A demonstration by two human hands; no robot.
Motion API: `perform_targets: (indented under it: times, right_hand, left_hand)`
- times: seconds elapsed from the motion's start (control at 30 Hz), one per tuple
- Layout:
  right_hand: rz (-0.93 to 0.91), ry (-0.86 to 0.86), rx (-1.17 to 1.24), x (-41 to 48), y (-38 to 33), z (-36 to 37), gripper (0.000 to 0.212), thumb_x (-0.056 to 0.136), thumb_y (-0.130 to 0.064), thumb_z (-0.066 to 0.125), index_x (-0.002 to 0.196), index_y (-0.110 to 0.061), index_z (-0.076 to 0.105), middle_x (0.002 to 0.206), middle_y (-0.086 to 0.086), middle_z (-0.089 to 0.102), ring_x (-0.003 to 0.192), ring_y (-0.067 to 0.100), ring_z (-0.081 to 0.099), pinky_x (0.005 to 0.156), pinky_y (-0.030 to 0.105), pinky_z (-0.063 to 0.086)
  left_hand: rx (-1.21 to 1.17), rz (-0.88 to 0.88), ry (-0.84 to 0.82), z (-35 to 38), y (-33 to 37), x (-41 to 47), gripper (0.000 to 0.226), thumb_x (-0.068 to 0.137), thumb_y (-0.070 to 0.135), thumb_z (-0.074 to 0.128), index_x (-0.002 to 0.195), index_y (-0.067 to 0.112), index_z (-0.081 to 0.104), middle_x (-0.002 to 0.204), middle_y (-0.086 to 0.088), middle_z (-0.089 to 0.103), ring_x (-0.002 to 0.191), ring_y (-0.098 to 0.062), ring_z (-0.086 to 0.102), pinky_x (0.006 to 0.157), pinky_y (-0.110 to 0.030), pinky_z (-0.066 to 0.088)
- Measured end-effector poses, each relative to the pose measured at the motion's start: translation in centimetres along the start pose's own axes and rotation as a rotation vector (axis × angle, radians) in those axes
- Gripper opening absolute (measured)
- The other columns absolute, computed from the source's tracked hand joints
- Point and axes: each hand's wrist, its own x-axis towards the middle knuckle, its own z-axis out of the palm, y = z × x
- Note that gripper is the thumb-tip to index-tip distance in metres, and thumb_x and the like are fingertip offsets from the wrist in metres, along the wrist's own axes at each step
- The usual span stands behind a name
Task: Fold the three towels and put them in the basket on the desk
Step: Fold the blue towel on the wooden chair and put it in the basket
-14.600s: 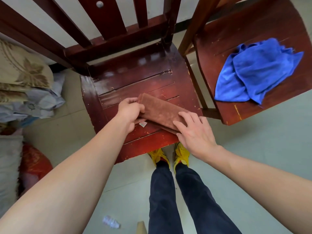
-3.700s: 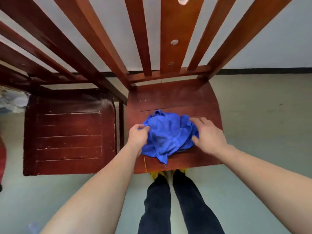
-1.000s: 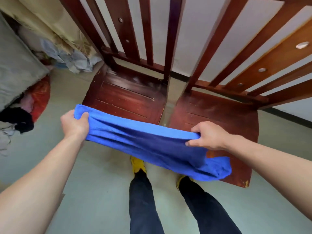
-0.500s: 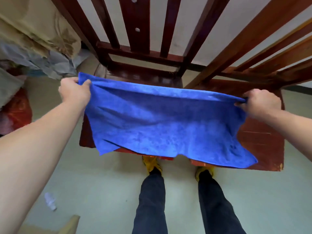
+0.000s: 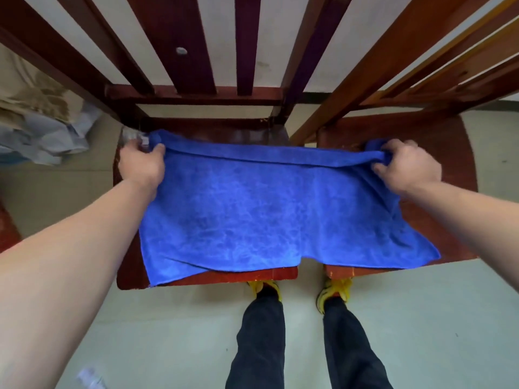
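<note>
Blue towel is down on the dark red chair, spread wide across its seat! The far edge is turned over into a narrow fold along the back of that seat, close under the chair's slats. The near edge stops just short of the seat's front lip, with a strip of red wood showing. Left hand is at the seat's back left corner, fingers curled under and thumb on top, pinching the towel's folded corner. Right hand has the opposite corner bunched in a closed grip (knuckles up, cloth poking out above the fingers). That hand is off to the right of the dark red chair, over the seat of a second chair standing just beside it. The towel bridges the gap between the two seats. In front of the dark red chair, yellow shoes show under dark trousers on the pale floor. Left of the chair sits a heap of crumpled fabric.
</note>
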Motion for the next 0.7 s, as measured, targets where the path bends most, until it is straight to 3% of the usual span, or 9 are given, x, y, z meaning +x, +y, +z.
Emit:
perform_targets:
  times: [0.07,0.13,0.2,0.27,0.33,0.47,0.53,0.7]
  right_hand:
    - [-0.108,0.096,-0.018,-2.0,-0.2,0.7,0.049,0.082,-0.028,0.065,0.128,-0.019,0.05,0.129,0.016,0.046,0.114,0.04,0.046,0.078,0.048,0.047]
    - [-0.265,0.146,-0.027,-4.3,-1.4,1.6,0.051,0.077,-0.022,0.067,0.126,-0.016,0.052,0.128,0.015,0.048,0.11,0.04,0.047,0.073,0.047,0.049]
    - [-0.398,0.083,-0.008,-6.4,-3.8,2.6,0.046,0.079,-0.02,0.065,0.124,-0.015,0.056,0.121,0.012,0.054,0.108,0.038,0.049,0.07,0.044,0.052]
    - [-0.496,-0.084,0.003,-8.1,-7.3,3.7,0.043,0.087,-0.023,0.058,0.129,-0.019,0.054,0.123,0.006,0.053,0.113,0.031,0.047,0.071,0.04,0.049]
    - [-0.587,-0.228,-0.006,-8.7,-11.0,4.7,0.044,0.092,-0.025,0.051,0.135,-0.024,0.047,0.136,0.002,0.045,0.122,0.027,0.042,0.077,0.039,0.046]
    - [-0.783,-0.304,-0.201,-5.9,-16.2,6.2,0.06,0.091,-0.028,0.052,0.147,-0.028,0.031,0.161,0.004,0.01,0.145,0.023,0.015,0.103,0.043,0.037]
    - [-0.768,-0.263,-0.254,-3.0,-17.2,5.9,0.066,0.089,-0.029,0.055,0.149,-0.029,0.028,0.162,0.004,0.007,0.146,0.024,0.01,0.106,0.046,0.034]
    - [-0.508,-0.228,-0.149,0.5,-18.4,3.3,0.076,0.086,-0.03,0.059,0.151,-0.027,0.02,0.162,0.006,0.005,0.145,0.032,0.015,0.108,0.05,0.033]
  left_hand:
    - [0.093,0.092,0.092,0.1,-0.4,-2.3,0.049,0.077,0.038,0.064,0.118,0.012,0.057,0.111,-0.013,0.066,0.103,-0.033,0.062,0.092,-0.037,0.049]
    - [0.158,0.152,0.063,0.1,-1.6,-5.4,0.033,0.084,0.024,0.063,0.113,0.009,0.058,0.101,-0.013,0.065,0.101,-0.033,0.06,0.088,-0.035,0.043]
    - [0.25,0.162,-0.114,0.7,-4.0,-8.8,0.019,0.086,0.018,0.062,0.103,0.009,0.063,0.086,-0.008,0.063,0.095,-0.033,0.061,0.081,-0.034,0.045]
    - [0.379,0.163,-0.299,1.3,-6.9,-11.2,0.014,0.085,0.016,0.061,0.097,0.012,0.067,0.085,-0.01,0.067,0.095,-0.033,0.063,0.079,-0.035,0.047]
    - [0.473,0.169,-0.384,1.8,-9.7,-12.5,0.016,0.083,0.017,0.06,0.098,0.016,0.066,0.088,-0.012,0.07,0.094,-0.033,0.063,0.078,-0.036,0.048]
    - [0.567,0.273,-0.316,1.4,-13.9,-13.6,0.019,0.082,0.014,0.057,0.1,0.016,0.061,0.091,-0.009,0.064,0.094,-0.031,0.058,0.075,-0.037,0.044]
    - [0.637,0.309,-0.317,0.7,-15.4,-13.7,0.018,0.084,0.014,0.056,0.102,0.016,0.058,0.096,-0.007,0.061,0.097,-0.029,0.054,0.075,-0.036,0.04]
    - [0.668,0.268,-0.373,-0.9,-16.9,-13.5,0.016,0.087,0.016,0.054,0.102,0.018,0.055,0.102,-0.004,0.056,0.103,-0.026,0.049,0.076,-0.034,0.038]
